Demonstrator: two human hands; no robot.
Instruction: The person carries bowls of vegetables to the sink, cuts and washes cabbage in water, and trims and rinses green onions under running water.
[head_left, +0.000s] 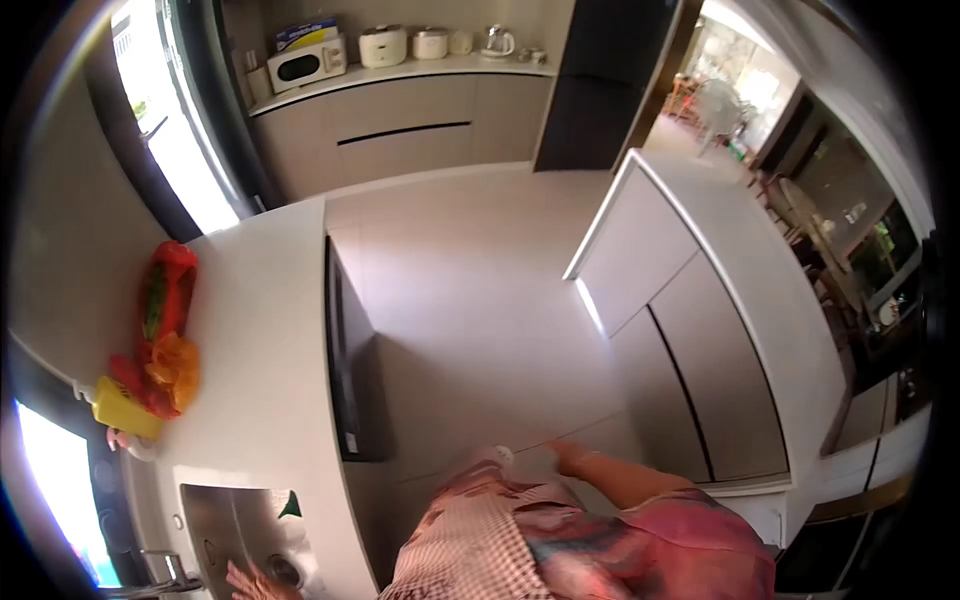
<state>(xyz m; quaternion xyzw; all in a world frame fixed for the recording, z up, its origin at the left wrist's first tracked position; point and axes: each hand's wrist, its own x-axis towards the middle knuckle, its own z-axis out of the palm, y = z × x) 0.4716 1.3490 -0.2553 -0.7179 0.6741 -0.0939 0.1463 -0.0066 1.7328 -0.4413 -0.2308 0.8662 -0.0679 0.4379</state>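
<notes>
My left hand (pixel 262 584) is at the bottom edge of the view, over the steel sink (pixel 225 515) near its drain (pixel 285 570). Its fingers are spread and nothing shows in them; part of the hand is cut off. A faucet (pixel 175 580) stands at the sink's left side, and a small green piece (pixel 289 505) is at the basin's upper right. In front of my body, my right forearm reaches across from a pink patterned sleeve. My right hand (pixel 566 455) is small and blurred, so its fingers are unclear. A checkered cloth (pixel 470 545) covers my front.
On the left counter (pixel 262 330) lie a red bag (pixel 175 285) with something green, an orange bag (pixel 175 365) and a yellow container (pixel 127 408). A cabinet island (pixel 700 340) stands right. A microwave (pixel 308 64) and small appliances line the back counter.
</notes>
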